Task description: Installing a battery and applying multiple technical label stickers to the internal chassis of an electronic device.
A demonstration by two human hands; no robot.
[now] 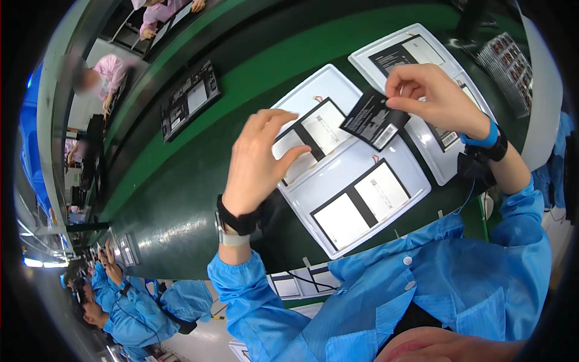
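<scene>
- Right hand (440, 96) pinches a black label (369, 120) by its corner, seemingly mid-positioning
- Left hand (256, 154) gapes empty beside a battery pack (326, 128)
- Label's free edge likely needs steadying next

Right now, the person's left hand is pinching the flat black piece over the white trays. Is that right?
Wrong hand: the head view shows the right hand pinching the flat black piece over the white trays.

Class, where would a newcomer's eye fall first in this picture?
First, the black piece pinched in the right hand over the white trays, right of centre. Next, the left hand, thumb and fingers apart, by the trays' left edge; then the blue jacket at lower right.
</scene>
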